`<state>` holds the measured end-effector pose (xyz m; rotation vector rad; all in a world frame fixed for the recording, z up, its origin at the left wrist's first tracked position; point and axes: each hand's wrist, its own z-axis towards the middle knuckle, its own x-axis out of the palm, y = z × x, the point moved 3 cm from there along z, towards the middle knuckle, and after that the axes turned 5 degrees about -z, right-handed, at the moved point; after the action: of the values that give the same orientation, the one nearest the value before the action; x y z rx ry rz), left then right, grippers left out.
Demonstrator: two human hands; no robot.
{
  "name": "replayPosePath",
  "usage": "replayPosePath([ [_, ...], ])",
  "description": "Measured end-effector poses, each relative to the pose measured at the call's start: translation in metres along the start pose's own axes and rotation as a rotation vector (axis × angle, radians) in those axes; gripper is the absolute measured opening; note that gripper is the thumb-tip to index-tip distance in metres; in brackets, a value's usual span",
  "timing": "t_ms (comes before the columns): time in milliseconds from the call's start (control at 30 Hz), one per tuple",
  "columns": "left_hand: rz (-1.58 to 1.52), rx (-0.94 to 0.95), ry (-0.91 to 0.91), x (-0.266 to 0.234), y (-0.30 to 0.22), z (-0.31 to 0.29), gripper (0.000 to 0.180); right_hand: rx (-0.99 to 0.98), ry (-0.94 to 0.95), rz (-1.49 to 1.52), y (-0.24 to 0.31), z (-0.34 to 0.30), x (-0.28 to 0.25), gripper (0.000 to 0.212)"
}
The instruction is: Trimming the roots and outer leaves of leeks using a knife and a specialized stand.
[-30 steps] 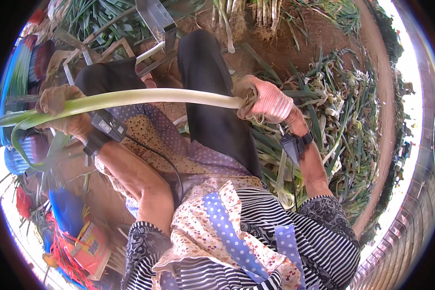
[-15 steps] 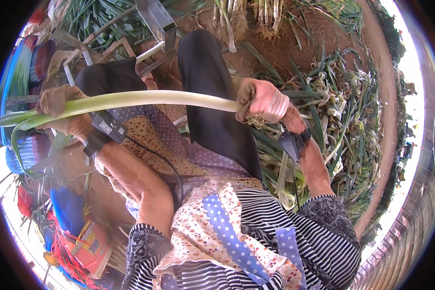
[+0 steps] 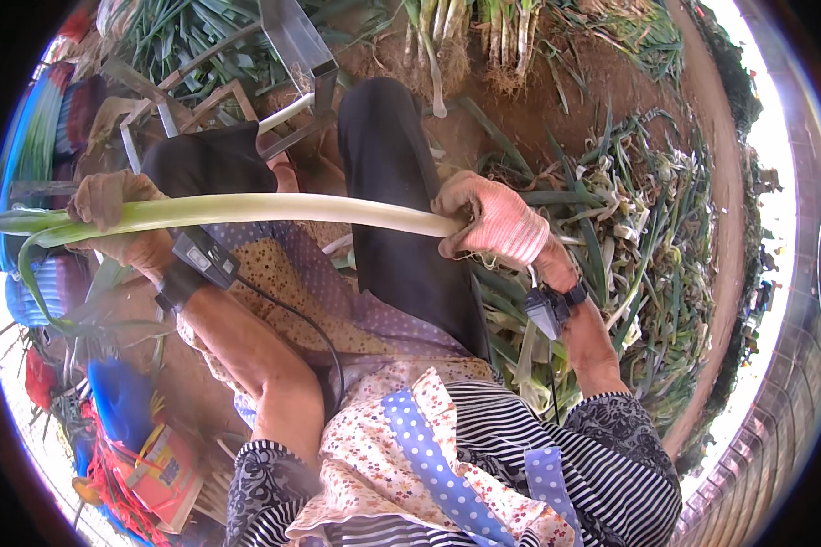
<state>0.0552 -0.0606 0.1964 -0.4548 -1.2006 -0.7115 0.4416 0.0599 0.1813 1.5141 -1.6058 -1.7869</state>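
A long green onion (image 3: 310, 208) stretches across in front of me, nearly level, above my knees. Its green leaves lie to the left, and one hangs bent downward. My left hand (image 3: 123, 219), in a soiled brownish glove, is closed round the leafy part. At the white root end, my right hand (image 3: 497, 219), in a pinkish ribbed glove, has its thumb and fingers curved round the stalk. The roots are mostly hidden by that hand.
A heap of stripped leaves (image 3: 643, 246) lies on the right. Bundled green onions (image 3: 506, 36) stand at the far side. A metal frame (image 3: 296, 46) is beyond my knees. At lower left are a pink box (image 3: 169, 479), red strings (image 3: 123, 474) and a blue bag (image 3: 123, 401).
The green onion sits slightly lower in view. My right hand has turned, its fingers shifting from a tight fist to a looser hold round the root end. My left hand keeps its grip.
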Motion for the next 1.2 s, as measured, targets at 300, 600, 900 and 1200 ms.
replayPosePath([
  [300,-0.003,0.001,-0.051,0.001,0.007,0.001,0.030,0.183,0.072,0.101,0.001,0.005,-0.003,0.045],
  [600,0.029,-0.042,-0.097,-0.012,-0.004,0.002,0.038,0.021,-0.135,0.034,0.002,-0.009,-0.004,0.042],
  [900,0.510,-0.091,-0.446,-0.020,-0.010,0.006,0.067,-0.225,-0.234,-0.724,0.009,-0.021,-0.002,0.021],
  [1200,0.717,0.272,-0.539,-0.009,-0.004,-0.002,0.047,0.367,-0.131,-1.262,-0.054,-0.128,-0.057,0.009],
])
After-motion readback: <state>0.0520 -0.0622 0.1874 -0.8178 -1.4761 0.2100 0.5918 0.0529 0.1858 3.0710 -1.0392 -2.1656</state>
